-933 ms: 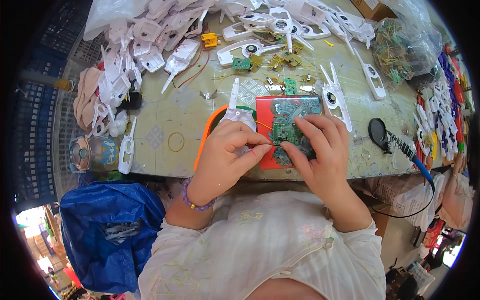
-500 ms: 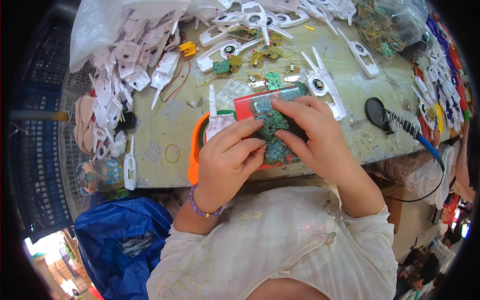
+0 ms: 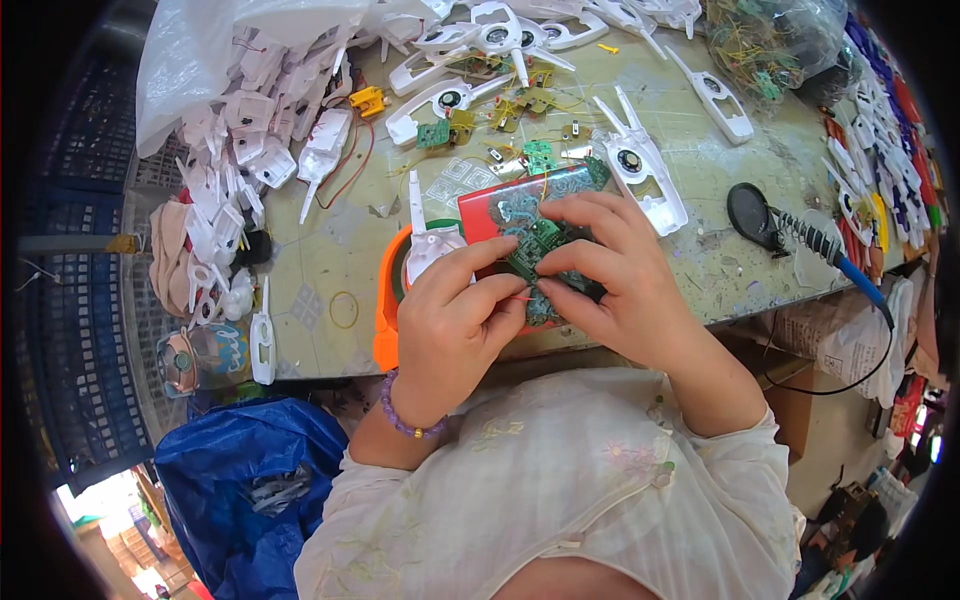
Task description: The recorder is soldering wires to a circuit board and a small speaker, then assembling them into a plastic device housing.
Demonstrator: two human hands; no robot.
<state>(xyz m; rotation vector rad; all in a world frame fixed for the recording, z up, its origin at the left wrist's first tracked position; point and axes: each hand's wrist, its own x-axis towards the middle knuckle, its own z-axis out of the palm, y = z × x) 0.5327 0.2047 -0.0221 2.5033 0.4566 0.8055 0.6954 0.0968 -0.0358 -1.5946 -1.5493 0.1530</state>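
My left hand (image 3: 458,315) is closed, its thumb and fingertips pinched together around a thin red wire (image 3: 522,297). The index finger reaches toward the left edge of a green circuit board (image 3: 543,236). From the other side, the bent fingers and thumb of my right hand (image 3: 635,290) grip that board. Under both hands lies a red box (image 3: 476,210), partly covered with greenish, tangled bits. To its left, a white plastic housing (image 3: 430,243) with a long prong rests over an orange ring-shaped object (image 3: 387,335), mostly hidden by my left hand.
White plastic housings (image 3: 255,125) are heaped at the left, others (image 3: 640,170) lie across the table. Small circuit boards (image 3: 433,134) with wires sit behind the box. A blue-handled soldering iron (image 3: 860,280) rests in a coiled stand at right. A blue bag (image 3: 240,450) hangs below left.
My right thumb and fingers have shifted left and closed in nearer the left fingertips, with the board tilted differently. The whole view has shifted slightly.
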